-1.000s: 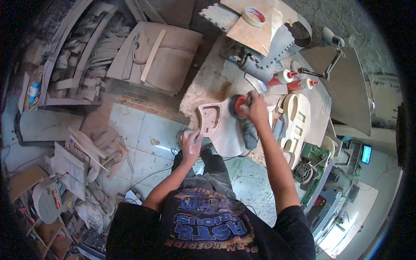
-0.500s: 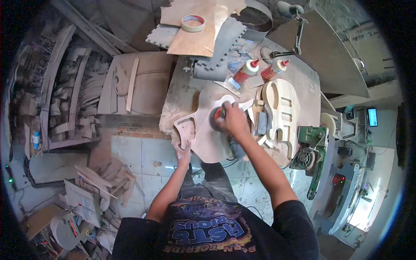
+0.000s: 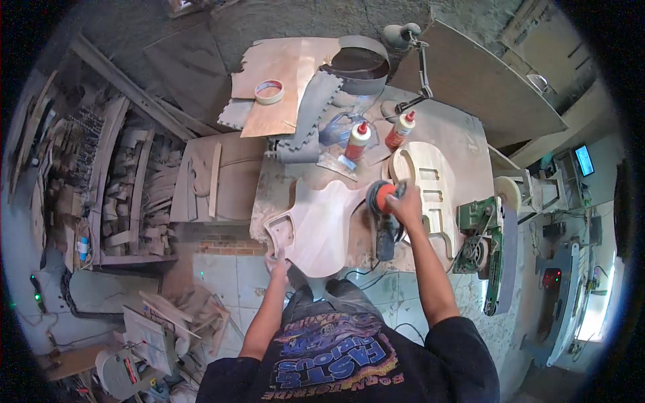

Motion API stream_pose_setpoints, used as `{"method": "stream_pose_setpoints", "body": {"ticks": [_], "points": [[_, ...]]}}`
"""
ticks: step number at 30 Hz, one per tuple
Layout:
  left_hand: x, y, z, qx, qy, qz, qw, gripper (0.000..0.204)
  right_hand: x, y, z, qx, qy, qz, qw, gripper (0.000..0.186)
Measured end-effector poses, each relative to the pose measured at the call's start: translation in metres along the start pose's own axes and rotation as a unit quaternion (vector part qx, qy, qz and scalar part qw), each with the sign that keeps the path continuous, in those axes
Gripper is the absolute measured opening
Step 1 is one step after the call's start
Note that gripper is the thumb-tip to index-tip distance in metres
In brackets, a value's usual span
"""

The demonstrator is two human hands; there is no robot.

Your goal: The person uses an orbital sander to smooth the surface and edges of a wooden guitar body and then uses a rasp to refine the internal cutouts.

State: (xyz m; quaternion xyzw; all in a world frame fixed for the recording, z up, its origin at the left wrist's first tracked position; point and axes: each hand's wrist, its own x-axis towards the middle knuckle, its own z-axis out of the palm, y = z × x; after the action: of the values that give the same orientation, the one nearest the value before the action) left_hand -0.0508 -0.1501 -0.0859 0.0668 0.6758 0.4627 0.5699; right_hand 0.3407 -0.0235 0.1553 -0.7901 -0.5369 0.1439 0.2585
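A pale wooden guitar body (image 3: 321,225) lies at the bench's front edge, its lower part jutting out over it. My left hand (image 3: 276,263) grips its near left edge, beside the hollowed cavity, with part of the fingers hidden underneath. In my right hand (image 3: 405,203) is an orange and black orbital sander (image 3: 381,198), tipped on its side just right of the body. Its round pad faces the body's right horn; whether they touch I cannot tell. Right of the sander rests a second guitar body (image 3: 430,181) with several routed pockets.
Two red-capped glue bottles (image 3: 358,141) stand on the dusty bench (image 3: 463,127). A tape roll (image 3: 269,92) sits on thin wood sheets at the back left. A lamp (image 3: 423,67) rises behind. A green belt-sanding machine (image 3: 478,232) borders the right side.
My right hand has lifted the sander off the guitar body's top and moved it right, tipping it sideways. My left hand keeps its hold. The view has shifted.
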Motion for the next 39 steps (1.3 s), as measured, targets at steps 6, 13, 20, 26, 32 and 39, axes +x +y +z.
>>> {"method": "stream_pose_setpoints", "body": {"ticks": [6,13,20,26,32,39], "points": [[-0.083,0.011,0.018,0.467,-0.037,0.441,0.766,0.092,-0.079,0.060,-0.043,0.057,0.018,0.051,0.997,0.062],[-0.125,0.021,0.074,0.761,-0.239,0.435,0.418,0.099,-0.128,0.071,-0.063,0.104,-0.018,0.140,0.985,0.057],[-0.096,-0.007,0.071,0.720,-0.154,0.578,0.352,0.067,-0.134,0.085,-0.064,0.066,0.025,0.097,0.993,0.057],[-0.131,0.099,0.057,0.616,-0.272,0.609,0.418,0.067,-0.134,0.081,-0.077,0.076,0.019,0.121,0.990,0.058],[-0.165,0.231,0.037,0.477,-0.300,0.509,0.651,0.079,-0.125,0.065,-0.091,0.092,0.018,0.104,0.990,0.058],[-0.188,0.268,0.023,0.486,-0.296,0.399,0.719,0.073,-0.116,0.054,-0.114,0.067,0.011,0.066,0.995,0.060]]}}
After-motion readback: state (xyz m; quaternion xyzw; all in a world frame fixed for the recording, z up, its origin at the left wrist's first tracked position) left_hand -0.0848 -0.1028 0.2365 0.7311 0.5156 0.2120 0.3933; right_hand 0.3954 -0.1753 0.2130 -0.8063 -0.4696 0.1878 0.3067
